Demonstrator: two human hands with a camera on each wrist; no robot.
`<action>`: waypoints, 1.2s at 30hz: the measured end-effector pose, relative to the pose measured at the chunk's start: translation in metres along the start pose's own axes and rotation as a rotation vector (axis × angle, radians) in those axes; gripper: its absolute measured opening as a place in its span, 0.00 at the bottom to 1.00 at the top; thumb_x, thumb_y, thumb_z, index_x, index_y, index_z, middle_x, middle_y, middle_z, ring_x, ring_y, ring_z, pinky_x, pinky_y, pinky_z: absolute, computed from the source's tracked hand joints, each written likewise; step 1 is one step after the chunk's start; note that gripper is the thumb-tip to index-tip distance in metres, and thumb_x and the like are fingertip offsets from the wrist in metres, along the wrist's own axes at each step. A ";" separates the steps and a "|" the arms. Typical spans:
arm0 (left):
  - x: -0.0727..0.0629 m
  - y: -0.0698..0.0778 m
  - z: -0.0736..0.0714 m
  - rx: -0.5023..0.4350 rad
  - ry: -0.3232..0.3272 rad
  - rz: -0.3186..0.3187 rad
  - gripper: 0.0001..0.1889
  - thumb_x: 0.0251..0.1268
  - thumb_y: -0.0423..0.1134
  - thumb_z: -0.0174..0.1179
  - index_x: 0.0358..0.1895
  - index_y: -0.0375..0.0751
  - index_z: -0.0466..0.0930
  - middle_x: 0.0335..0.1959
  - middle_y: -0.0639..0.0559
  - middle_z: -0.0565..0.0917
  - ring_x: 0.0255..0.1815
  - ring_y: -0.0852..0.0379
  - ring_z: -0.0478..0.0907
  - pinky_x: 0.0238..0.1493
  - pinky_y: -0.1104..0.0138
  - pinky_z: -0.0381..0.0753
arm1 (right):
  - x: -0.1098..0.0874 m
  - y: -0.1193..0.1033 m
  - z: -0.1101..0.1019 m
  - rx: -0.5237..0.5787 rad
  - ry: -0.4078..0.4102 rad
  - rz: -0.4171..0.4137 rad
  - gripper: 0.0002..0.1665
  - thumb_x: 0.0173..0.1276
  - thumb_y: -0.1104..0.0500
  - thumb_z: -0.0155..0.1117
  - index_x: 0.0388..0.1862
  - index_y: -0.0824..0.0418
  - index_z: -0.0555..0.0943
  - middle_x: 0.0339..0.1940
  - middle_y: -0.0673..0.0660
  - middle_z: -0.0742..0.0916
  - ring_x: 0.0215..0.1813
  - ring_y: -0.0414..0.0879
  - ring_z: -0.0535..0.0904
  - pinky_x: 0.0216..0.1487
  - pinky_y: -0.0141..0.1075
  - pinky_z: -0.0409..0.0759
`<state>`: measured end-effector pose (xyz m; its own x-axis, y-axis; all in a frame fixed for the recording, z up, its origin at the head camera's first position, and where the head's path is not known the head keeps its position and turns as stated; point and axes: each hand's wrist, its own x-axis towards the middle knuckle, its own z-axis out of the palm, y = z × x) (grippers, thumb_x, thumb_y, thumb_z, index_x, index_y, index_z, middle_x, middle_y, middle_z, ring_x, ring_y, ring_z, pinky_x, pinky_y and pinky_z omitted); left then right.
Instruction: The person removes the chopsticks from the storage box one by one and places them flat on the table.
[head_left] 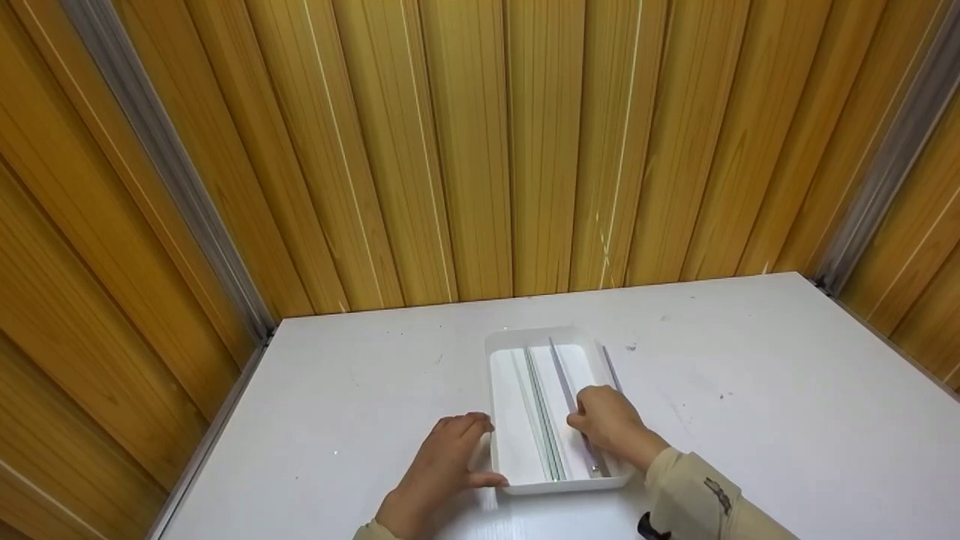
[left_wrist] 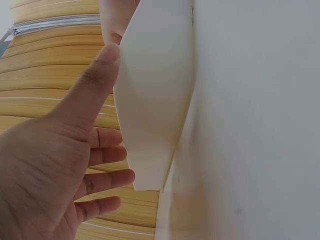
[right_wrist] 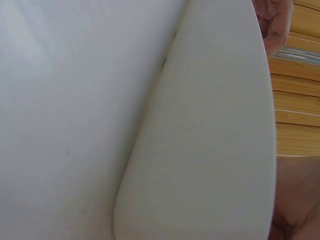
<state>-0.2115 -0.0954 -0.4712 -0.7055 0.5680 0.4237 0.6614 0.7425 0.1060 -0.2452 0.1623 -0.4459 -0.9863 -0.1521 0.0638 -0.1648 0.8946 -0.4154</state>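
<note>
Over on the left, wood-grain panelling [head_left: 97, 247] meets the white tabletop [head_left: 375, 390] along a grey metal rail [head_left: 187, 195]. The person's left hand [head_left: 448, 457] is spread fairly wide at the near left corner of a white rectangular tray [head_left: 566, 486], its thumb on the near rim and its fingertips by the left wall. Inside the tray, running lengthwise, come a faint pale green strip [head_left: 531, 416], a darker green strip [head_left: 541, 405] close beside it, and then a purple strip [head_left: 561, 370]. The right hand [head_left: 611, 424] reaches over the tray's right side, fingers curled in at the purple strip; I can't tell whether they actually pinch it. Another purple strip [head_left: 612, 367] runs along the tray's right wall, partly behind that hand. Farthest right, the beige sleeve [head_left: 686, 499] carries a small dark print [head_left: 718, 495], too small to make out, with a black band [head_left: 652, 527] below.
</note>
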 end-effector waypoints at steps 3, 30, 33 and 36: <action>0.000 0.000 0.000 0.008 -0.011 -0.008 0.35 0.43 0.67 0.65 0.48 0.42 0.77 0.52 0.53 0.82 0.54 0.54 0.79 0.56 0.62 0.78 | -0.001 0.001 -0.005 -0.015 -0.014 0.000 0.12 0.59 0.60 0.63 0.19 0.61 0.74 0.18 0.51 0.76 0.23 0.44 0.70 0.25 0.34 0.69; -0.002 0.001 0.000 0.044 0.000 0.024 0.37 0.44 0.69 0.61 0.49 0.42 0.76 0.53 0.52 0.81 0.54 0.54 0.78 0.56 0.62 0.80 | -0.003 0.016 -0.023 -0.045 0.018 0.014 0.10 0.57 0.60 0.63 0.19 0.61 0.74 0.18 0.52 0.78 0.23 0.43 0.71 0.24 0.33 0.69; -0.002 0.000 0.000 0.055 0.011 0.034 0.37 0.44 0.69 0.61 0.49 0.42 0.77 0.53 0.52 0.81 0.54 0.54 0.79 0.56 0.62 0.80 | -0.004 0.017 -0.026 -0.048 0.018 0.007 0.10 0.57 0.60 0.62 0.19 0.60 0.74 0.18 0.52 0.77 0.23 0.43 0.70 0.24 0.32 0.68; -0.003 0.000 0.001 0.068 0.042 0.053 0.36 0.44 0.69 0.61 0.48 0.42 0.77 0.51 0.52 0.81 0.52 0.55 0.79 0.55 0.63 0.80 | -0.005 0.019 -0.028 -0.047 0.017 0.002 0.10 0.57 0.61 0.62 0.19 0.60 0.73 0.17 0.51 0.76 0.23 0.43 0.69 0.23 0.32 0.66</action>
<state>-0.2100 -0.0964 -0.4733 -0.6574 0.5930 0.4650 0.6782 0.7346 0.0220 -0.2436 0.1924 -0.4285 -0.9865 -0.1435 0.0790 -0.1628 0.9135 -0.3729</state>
